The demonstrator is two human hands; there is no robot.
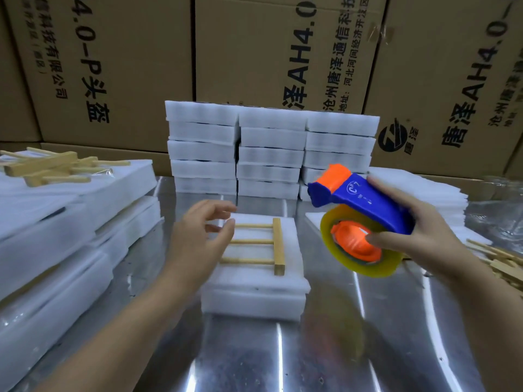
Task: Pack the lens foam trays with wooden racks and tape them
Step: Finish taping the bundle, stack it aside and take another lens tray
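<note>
So, a wooden rack (271,244) is laid flat on the foam tray stack (254,299) on the steel table (254,360). The left hand (198,240) is held loosely spread over the rack's left end, nothing gripped. A tape dispenser (368,203) is gripped in the right hand (421,239), alongside.

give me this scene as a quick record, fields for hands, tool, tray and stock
left hand: open, over the left of the wooden rack, contact unclear
right hand: grips tape dispenser, raised off the table
rack: lies on the foam tray at centre
back stacks: three columns of foam trays
spare racks: heap at far left
stage: no tape seen on centre tray
</note>
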